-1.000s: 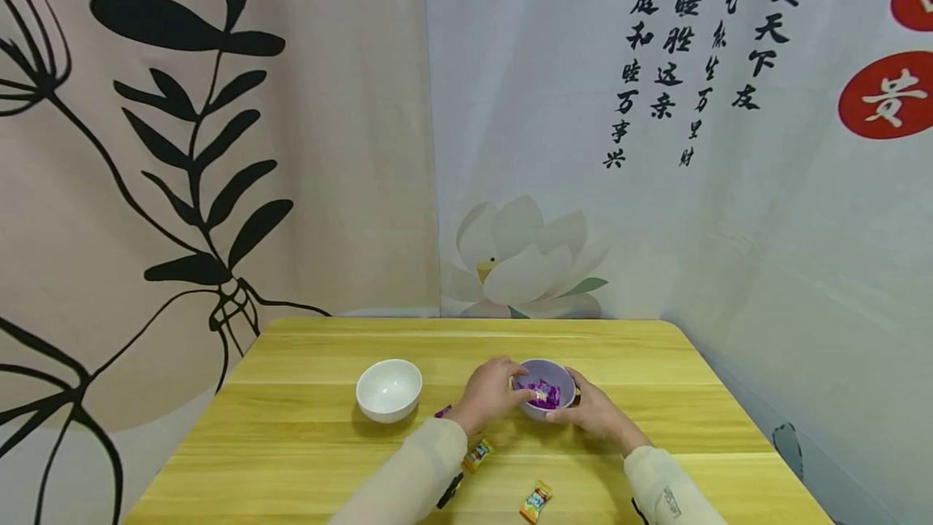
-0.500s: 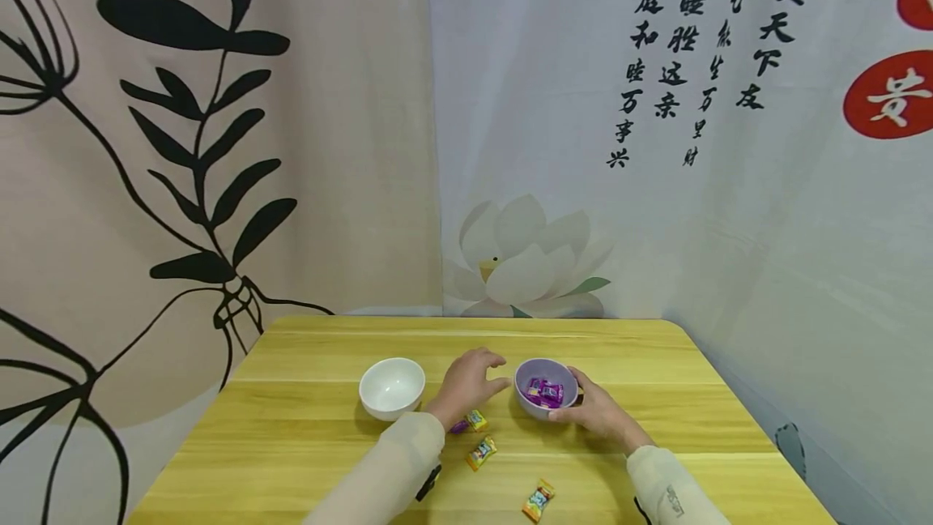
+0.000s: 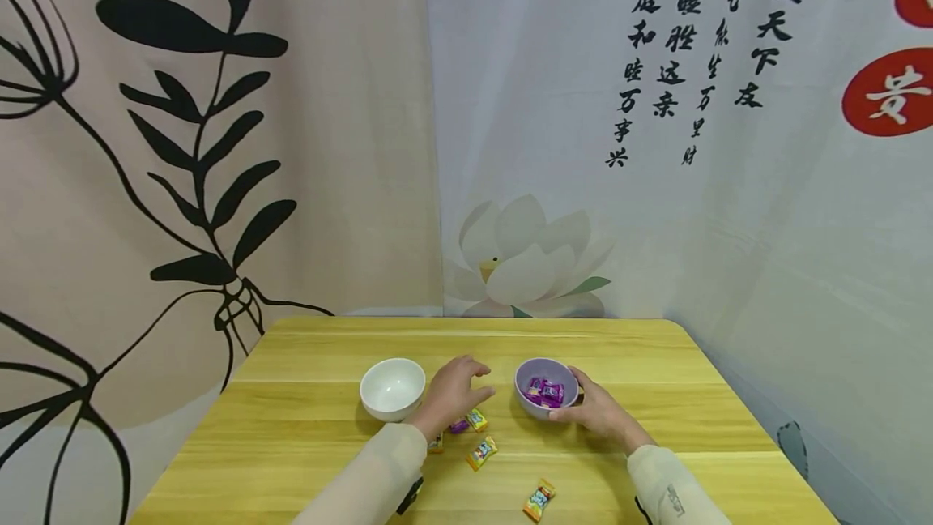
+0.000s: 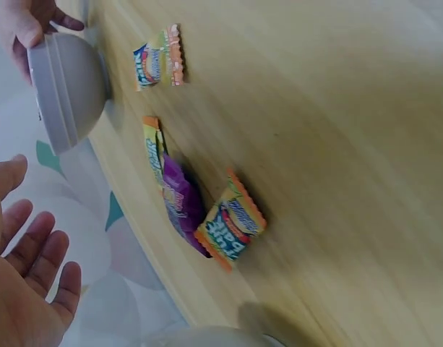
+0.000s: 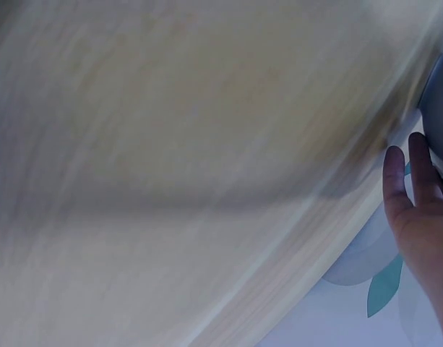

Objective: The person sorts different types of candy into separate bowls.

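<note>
The left hand (image 3: 448, 391) is drawing away from the smooth, round, lilac bowl (image 3: 535, 372); it is no longer reaching over the rim, as it was a second ago, but is hovering farther left, between the two bowls and nearer the glossy, round, white bowl (image 3: 392, 390). Its thumb and fingers are standing wide apart, loosely bent, and are carrying nothing. The right hand (image 3: 599, 411) is staying where it was, holding the lilac bowl by its right side with the thumb on the near wall, while the bowl is sitting upright on the yellow wood-grained desk (image 3: 240, 452). Inside it, a few small purple wrapped sweets (image 3: 545, 392) are lying together; how many is hard to tell. The withdrawal is also uncovering more of the desk: one more purple wrapped sweet (image 4: 182, 199) is lying there, touching a slim yellow wrapped sweet (image 4: 154, 148), and an orange-and-yellow wrapped sweet (image 4: 232, 225) is resting at its other end. Two other yellow-orange wrapped sweets (image 3: 482, 454) are lying apart, closer to the person. The white bowl's visible inside is showing no sweets. All this is suggesting that a placing into the lilac bowl is over, that the left hand is free again, and that the sorting is standing only partway along.
</note>
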Available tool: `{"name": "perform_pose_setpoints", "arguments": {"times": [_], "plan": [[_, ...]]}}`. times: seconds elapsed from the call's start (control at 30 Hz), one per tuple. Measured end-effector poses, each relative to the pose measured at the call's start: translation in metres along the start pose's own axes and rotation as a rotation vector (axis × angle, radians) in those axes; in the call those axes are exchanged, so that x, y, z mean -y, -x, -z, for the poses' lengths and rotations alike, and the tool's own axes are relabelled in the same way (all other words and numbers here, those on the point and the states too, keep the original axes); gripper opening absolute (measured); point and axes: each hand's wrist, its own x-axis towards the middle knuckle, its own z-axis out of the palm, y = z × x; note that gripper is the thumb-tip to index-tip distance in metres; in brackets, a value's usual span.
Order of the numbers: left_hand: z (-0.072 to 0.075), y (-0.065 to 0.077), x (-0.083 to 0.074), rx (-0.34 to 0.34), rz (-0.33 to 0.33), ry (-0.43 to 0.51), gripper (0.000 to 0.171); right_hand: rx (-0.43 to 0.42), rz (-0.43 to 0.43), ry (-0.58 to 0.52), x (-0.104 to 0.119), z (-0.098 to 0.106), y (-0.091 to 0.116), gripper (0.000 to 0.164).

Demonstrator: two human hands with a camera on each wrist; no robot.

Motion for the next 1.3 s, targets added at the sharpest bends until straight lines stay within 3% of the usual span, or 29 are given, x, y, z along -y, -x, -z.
{"name": "perform_pose_setpoints", "arguments": {"times": [0.37, 0.87, 1.13, 1.3], "plan": [[-0.004, 0.016, 0.011, 0.039, 0.003, -0.018, 0.034, 0.006, -0.001, 0.009, 0.000, -0.002, -0.001, 0.106], [-0.010, 0.051, 0.027, -0.022, -0.097, -0.084, 0.030, 0.009, -0.005, -0.004, -0.001, -0.002, -0.002, 0.106], [-0.017, 0.062, 0.034, -0.041, -0.019, -0.129, 0.027, -0.003, -0.011, 0.021, -0.003, 0.000, -0.003, 0.107], [-0.024, 0.063, 0.032, -0.057, -0.026, -0.194, 0.028, -0.002, -0.019, 0.019, -0.005, 0.000, -0.003, 0.109]]}}
